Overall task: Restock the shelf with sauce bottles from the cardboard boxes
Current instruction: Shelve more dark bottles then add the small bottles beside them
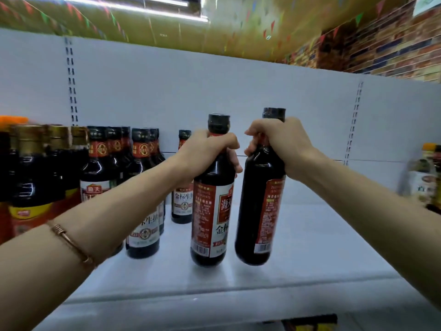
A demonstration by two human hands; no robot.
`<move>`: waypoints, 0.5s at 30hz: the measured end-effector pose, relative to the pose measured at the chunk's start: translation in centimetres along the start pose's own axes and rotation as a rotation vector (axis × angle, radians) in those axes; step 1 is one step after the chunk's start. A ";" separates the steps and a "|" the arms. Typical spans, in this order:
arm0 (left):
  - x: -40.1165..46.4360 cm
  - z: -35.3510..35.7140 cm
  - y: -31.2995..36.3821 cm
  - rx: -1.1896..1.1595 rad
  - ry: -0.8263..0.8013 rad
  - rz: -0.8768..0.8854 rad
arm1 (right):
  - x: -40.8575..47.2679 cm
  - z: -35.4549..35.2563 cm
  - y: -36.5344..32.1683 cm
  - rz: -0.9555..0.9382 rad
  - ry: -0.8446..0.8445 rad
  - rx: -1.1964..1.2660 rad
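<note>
My left hand [202, 151] grips the neck of a dark sauce bottle [211, 211] with a red and white label. My right hand [279, 144] grips the neck of a second dark sauce bottle [259, 206], its label turned to the right. Both bottles stand upright side by side over the white shelf [298, 247], near its front; I cannot tell whether their bases touch it. Several matching sauce bottles [143, 194] stand in rows on the shelf to the left. No cardboard box is in view.
Gold-capped dark bottles [31, 175] with red and yellow labels fill the far left. Pale bottles [427, 177] stand at the right edge. The white back panel [238, 96] rises behind. Bare shelf lies right of the held bottles.
</note>
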State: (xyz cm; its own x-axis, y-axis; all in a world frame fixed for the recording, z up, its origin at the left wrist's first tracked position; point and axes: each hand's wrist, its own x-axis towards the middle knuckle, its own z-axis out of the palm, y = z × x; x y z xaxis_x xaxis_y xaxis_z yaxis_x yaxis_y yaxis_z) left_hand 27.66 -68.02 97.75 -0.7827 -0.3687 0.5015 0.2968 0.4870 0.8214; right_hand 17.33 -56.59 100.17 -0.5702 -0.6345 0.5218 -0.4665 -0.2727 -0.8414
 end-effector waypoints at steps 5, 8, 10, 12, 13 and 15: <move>0.9 -0.4 -1.7 0.081 0.074 -0.011 | 1.5 0.8 2.9 0.040 -0.019 -0.003; 1.2 -0.5 -3.0 0.122 0.105 -0.026 | 2.0 1.2 4.9 0.053 -0.033 -0.051; 1.6 -0.5 -3.7 0.153 0.115 -0.027 | 2.4 1.2 5.8 0.065 -0.024 -0.030; 2.1 -0.5 -4.3 0.145 0.125 -0.031 | 3.1 1.1 6.4 0.056 -0.010 -0.024; 2.4 -0.5 -4.5 0.143 0.130 -0.033 | 3.5 1.2 6.7 0.042 -0.002 -0.041; 3.0 -0.5 -5.1 0.161 0.136 -0.032 | 4.2 1.4 7.3 0.010 0.018 -0.082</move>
State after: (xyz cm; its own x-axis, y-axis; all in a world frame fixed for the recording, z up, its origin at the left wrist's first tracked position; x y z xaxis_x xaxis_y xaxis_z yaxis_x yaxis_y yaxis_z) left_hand 24.10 -71.97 95.21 -0.7059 -0.4846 0.5166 0.1728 0.5894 0.7891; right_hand 12.51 -62.27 95.97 -0.5865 -0.6237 0.5167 -0.5145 -0.2058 -0.8324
